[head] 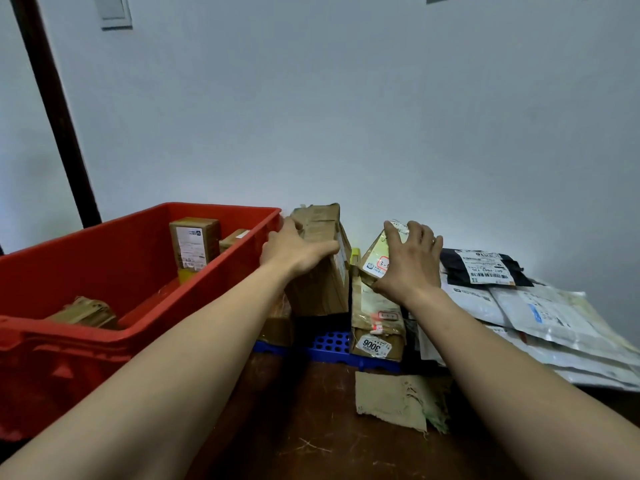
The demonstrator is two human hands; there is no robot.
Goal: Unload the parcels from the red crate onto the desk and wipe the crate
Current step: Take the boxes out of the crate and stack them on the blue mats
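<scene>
The red crate (145,299) stands at the left of the dark wooden desk (311,427). Inside it an upright cardboard box (194,247) leans near the far wall, with a second box (233,239) behind it and a crumpled brown parcel (86,313) near the front. My left hand (298,249) grips a tall brown carton (323,271) standing just right of the crate. My right hand (405,261) holds a small labelled parcel (375,258) tilted on top of a taped box marked 3006 (375,327).
A blue perforated tray (329,346) lies under the standing boxes. Grey and black mailer bags (540,317) are piled at the right, against the white wall. A frayed tan cloth (398,398) lies on the desk in front of the boxes.
</scene>
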